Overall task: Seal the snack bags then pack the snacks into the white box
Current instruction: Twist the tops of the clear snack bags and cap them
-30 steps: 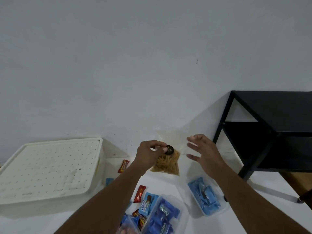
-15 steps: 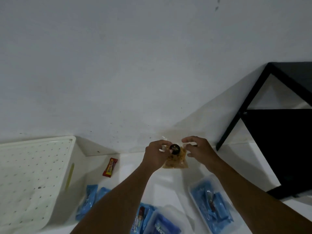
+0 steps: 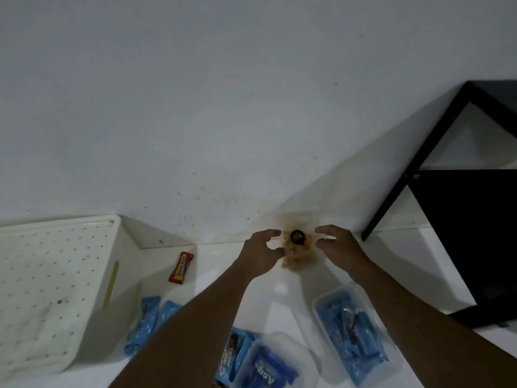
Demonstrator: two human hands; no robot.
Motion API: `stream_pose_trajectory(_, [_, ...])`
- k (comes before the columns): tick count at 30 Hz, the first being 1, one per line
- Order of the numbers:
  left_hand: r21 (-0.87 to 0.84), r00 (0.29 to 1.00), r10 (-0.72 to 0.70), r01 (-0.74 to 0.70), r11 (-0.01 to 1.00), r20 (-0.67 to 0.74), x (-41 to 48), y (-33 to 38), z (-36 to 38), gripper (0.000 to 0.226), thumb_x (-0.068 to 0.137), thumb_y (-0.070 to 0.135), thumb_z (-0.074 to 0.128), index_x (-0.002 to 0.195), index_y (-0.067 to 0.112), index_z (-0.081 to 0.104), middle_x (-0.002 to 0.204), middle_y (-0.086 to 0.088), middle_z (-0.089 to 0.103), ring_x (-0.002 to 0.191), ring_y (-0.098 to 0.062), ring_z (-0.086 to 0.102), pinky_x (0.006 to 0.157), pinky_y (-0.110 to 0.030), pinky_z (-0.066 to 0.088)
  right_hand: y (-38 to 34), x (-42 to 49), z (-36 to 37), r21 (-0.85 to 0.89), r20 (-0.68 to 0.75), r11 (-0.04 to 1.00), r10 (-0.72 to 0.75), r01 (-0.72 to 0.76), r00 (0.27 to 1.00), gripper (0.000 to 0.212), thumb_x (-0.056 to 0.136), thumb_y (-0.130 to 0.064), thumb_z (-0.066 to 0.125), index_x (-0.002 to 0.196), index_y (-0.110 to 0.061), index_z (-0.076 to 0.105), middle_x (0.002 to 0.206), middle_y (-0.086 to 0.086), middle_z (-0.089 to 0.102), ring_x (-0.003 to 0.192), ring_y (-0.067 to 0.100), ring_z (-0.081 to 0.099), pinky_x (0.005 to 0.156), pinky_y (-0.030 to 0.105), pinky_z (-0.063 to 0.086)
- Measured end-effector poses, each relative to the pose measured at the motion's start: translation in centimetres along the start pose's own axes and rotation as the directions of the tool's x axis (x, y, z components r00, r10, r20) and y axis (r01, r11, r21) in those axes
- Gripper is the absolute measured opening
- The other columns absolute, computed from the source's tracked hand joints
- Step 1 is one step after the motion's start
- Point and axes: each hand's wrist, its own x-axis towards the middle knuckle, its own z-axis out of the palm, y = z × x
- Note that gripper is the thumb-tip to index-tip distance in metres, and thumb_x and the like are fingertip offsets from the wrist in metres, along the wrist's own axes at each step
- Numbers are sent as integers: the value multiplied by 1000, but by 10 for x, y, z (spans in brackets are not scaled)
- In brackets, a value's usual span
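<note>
Head view: the snack bag (image 3: 297, 252) is at the back of the white worktop (image 3: 279, 292), near the wall, between my hands and well apart from the white box (image 3: 56, 275) on the left. I judge it light, with soft, slippery clear film over brittle sticks, so I'd hold it by the empty top edge rather than the filled belly. My left hand (image 3: 260, 254) curls round its left side, gripping it with the thumb touching. My right hand (image 3: 340, 245) is half-curled just beside the right edge. Whether it pinches the film I cannot tell.
</note>
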Motion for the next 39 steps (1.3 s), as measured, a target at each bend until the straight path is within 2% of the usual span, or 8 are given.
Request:
stream_pose_trajectory(8, [-122,997,-74,72,990,-12,-119,9,-39,61,75,37,84,129,25,60,116,-8,67,102,-27,67,92,-32,52,-44,-105,12,35,160,995,-96,91,982,21,90,-12,57,107,-16,67,100,2,67,91,19,64,78,37,53])
stream_pose_trajectory(11, [-99,996,-89,86,991,-26,-169,1,-55,54,81,27,80,130,17,58,96,-8,70,69,-12,59,61,-15,47,-54,-140,34,60,249,994,-107,95,962,16,88,-13,60,102,-14,66,94,7,69,79,18,65,68,33,48])
stream_pose_trajectory(14, [-130,983,-157,144,981,-99,-235,-26,-76,54,83,17,79,132,11,57,82,-4,71,58,-4,59,54,-13,44,-59,-179,72,29,362,991,-130,128,923,14,85,-14,64,98,-14,69,93,11,72,74,19,66,62,29,47])
stream_pose_trajectory(19, [-18,933,-289,292,956,-214,-322,-90,-106,49,87,22,69,134,19,56,114,0,60,99,-15,57,88,-28,48,-48,-238,152,-126,529,966,-128,227,839,9,85,-14,65,92,-14,69,90,9,70,76,21,66,56,26,51])
stream_pose_trajectory(22, [-105,891,-381,366,925,-247,-350,-139,-113,32,84,23,74,115,24,65,106,-3,69,88,-16,65,81,-30,54,-24,-259,199,-289,537,905,-118,313,835,7,81,-17,61,83,-22,66,97,5,68,93,24,65,83,34,54])
stream_pose_trajectory(24, [-132,883,-404,382,915,-239,-354,-166,-113,44,80,27,80,120,23,63,101,-1,69,81,-11,63,69,-21,50,-9,-269,216,-375,521,860,-114,347,846,12,84,-19,58,92,-15,66,100,5,65,95,20,60,85,30,49])
stream_pose_trajectory(32, [58,946,-303,311,949,-113,-312,-230,-79,52,79,33,75,129,30,62,126,4,66,113,-17,63,96,-28,49,35,-261,263,-709,294,649,-82,275,952,37,82,-28,63,118,-25,51,113,3,63,108,25,58,91,40,45])
stream_pose_trajectory(39, [85,976,-218,215,973,25,-290,-237,-89,53,69,41,75,119,26,65,114,-1,71,104,-22,67,95,-39,53,25,-259,272,-615,216,762,-85,203,973,21,85,-11,56,99,-24,65,98,-2,66,95,22,62,82,32,44])
